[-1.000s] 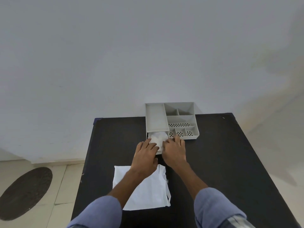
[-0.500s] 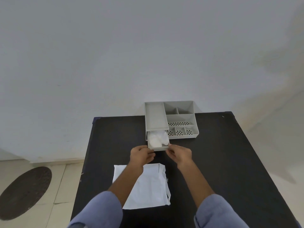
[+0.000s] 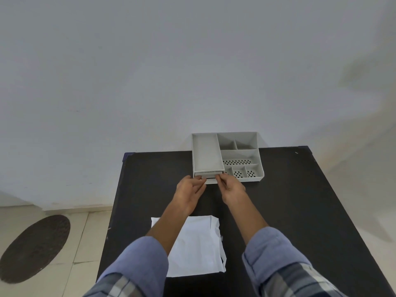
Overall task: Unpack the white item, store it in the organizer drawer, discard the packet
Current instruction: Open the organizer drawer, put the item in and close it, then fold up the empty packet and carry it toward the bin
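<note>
A black table point(image 3: 278, 211) stands against a pale wall point(image 3: 192, 61), with a dark oval mat point(image 3: 32, 249) on the tiled floor off its left edge. At the middle of the table's far edge sits a grey organizer point(image 3: 240, 155) with several open compartments. Its drawer point(image 3: 211, 180), under the organizer's left part, sticks out only a little toward the near edge. The white item is not visible; whether it lies inside the drawer cannot be told. The flat white packet point(image 3: 197, 249) lies near the table's near edge, left of centre, partly under the left forearm. The left hand point(image 3: 188, 189) and right hand point(image 3: 230, 187) have their fingertips pinched on the drawer's front, one at each end.
</note>
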